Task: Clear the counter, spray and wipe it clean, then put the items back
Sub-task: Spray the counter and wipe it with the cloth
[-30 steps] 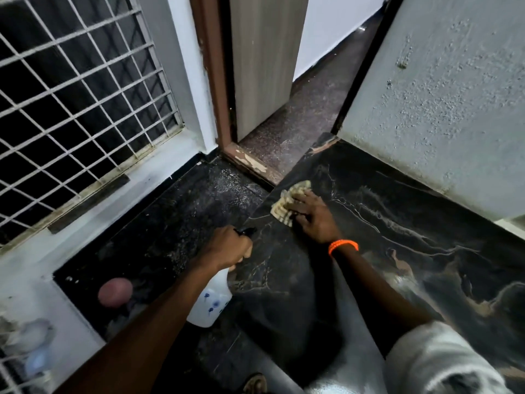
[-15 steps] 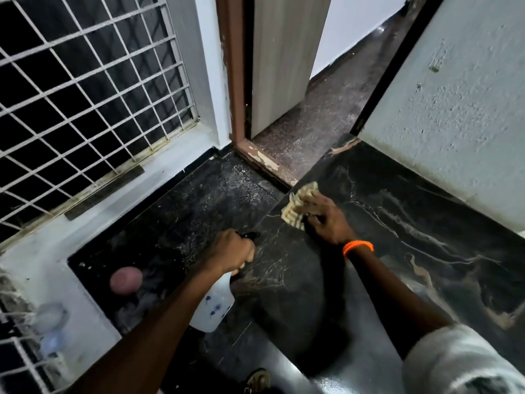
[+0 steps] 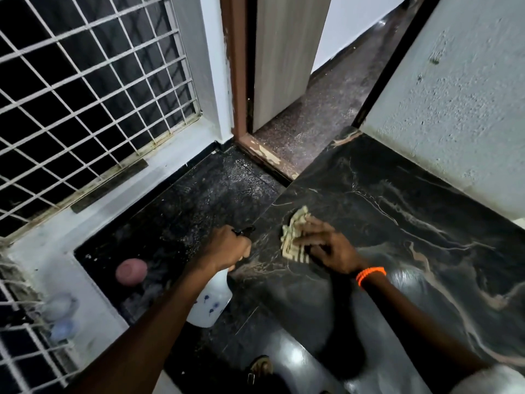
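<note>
One crumpled beige cloth (image 3: 295, 237) lies on black counter (image 3: 397, 200).

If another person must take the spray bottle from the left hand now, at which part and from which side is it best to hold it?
Probably the white body of the spray bottle, from below or from its left side. The left hand covers the neck and trigger, so only the body hangs free beneath it, upright, beside the counter edge.
</note>
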